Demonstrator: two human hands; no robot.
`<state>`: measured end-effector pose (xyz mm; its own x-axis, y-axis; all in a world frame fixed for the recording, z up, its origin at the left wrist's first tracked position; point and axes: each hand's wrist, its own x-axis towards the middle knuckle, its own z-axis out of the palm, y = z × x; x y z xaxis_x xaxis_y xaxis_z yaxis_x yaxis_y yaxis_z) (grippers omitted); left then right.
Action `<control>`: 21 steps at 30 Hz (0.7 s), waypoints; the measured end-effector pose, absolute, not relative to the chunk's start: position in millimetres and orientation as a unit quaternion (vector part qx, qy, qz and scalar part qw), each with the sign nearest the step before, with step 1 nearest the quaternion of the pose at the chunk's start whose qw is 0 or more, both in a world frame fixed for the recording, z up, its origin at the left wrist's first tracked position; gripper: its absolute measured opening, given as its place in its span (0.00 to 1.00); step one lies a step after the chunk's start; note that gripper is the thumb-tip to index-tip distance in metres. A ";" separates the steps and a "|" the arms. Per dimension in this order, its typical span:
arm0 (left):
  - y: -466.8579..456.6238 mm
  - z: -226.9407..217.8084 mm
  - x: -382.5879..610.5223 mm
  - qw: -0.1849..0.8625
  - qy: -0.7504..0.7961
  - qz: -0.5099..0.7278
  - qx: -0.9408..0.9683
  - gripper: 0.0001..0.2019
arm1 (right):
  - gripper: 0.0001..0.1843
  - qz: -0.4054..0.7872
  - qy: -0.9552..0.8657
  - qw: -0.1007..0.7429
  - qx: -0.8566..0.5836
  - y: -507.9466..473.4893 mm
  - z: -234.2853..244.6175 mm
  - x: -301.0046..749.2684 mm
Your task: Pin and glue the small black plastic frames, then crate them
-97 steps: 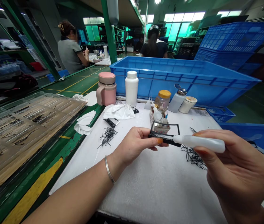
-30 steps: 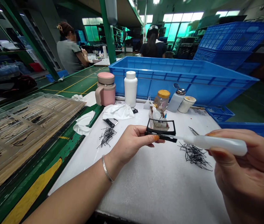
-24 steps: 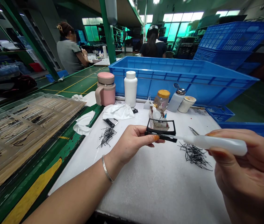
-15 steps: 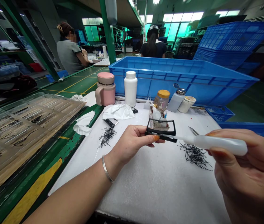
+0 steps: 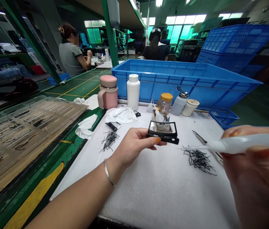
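Observation:
Above the white work surface, my left hand pinches a small black frame-shaped part by its left end. Its upper edge surrounds an open window. In my right hand is a white squeeze bottle, lying sideways with its thin nozzle pointing left. The nozzle tip is apart from the black part. Beneath the bottle lie a loose pile of short black strips and metal tweezers, partly hidden by the right hand. A second pile of black strips lies left of my left hand.
A large blue crate stands behind a pink mug, a white bottle, a yellow-lidded jar and a pump bottle. White cloth lies left. A divided tray borders the table; two people sit farther back.
My right hand has drawn the squeeze bottle to the right, away from the black part. My left hand has shifted slightly left and tilted the part, still gripping it.

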<state>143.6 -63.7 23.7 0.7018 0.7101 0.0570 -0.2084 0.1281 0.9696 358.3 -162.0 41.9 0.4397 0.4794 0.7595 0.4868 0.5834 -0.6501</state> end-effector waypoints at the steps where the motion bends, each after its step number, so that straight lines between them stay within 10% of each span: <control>1: -63.5 23.7 143.3 0.720 0.219 0.321 0.575 0.09 | 0.19 0.046 -0.521 0.734 -0.433 -161.2 43.3 363.8; 5: -62.2 24.1 142.0 0.726 0.227 0.326 0.562 0.10 | 0.20 0.261 -0.448 0.754 -0.403 -157.0 44.1 390.3; 10: -59.6 26.3 139.9 0.723 0.239 0.344 0.549 0.10 | 0.16 0.260 -0.329 0.785 -0.457 -134.4 24.7 417.2; 16: -55.9 30.7 135.6 0.719 0.248 0.372 0.532 0.10 | 0.24 0.174 -0.381 0.562 -0.713 -113.3 -7.6 415.7; 21: -52.4 30.4 131.8 0.710 0.248 0.393 0.530 0.11 | 0.14 0.047 -0.490 0.394 -0.776 -104.3 -25.1 413.8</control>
